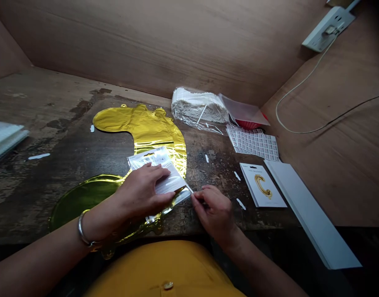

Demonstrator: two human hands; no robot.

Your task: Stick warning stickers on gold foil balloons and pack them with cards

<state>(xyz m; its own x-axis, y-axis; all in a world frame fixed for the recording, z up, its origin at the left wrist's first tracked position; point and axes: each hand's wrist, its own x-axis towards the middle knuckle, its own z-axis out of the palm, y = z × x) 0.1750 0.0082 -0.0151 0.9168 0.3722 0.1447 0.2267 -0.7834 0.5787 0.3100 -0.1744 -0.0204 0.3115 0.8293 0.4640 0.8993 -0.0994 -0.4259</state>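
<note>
A flat gold foil balloon [146, 128] shaped like a letter lies on the dark worn table [68, 156]. A clear plastic packet with a white card inside [164, 173] rests on top of it. My left hand [144, 189] presses flat on the packet. A metal bangle [83, 231] sits on that wrist. My right hand [212, 210] pinches a thin white strip [189, 190] at the packet's right edge, fingers closed on it.
A clear bag of white straws [197, 108] and a red-bottomed packet [246, 115] lie at the back. A sticker sheet [254, 142], a white card showing a gold letter [262, 185] and a long white stack [313, 210] sit right. A power strip [328, 28] hangs on the wall.
</note>
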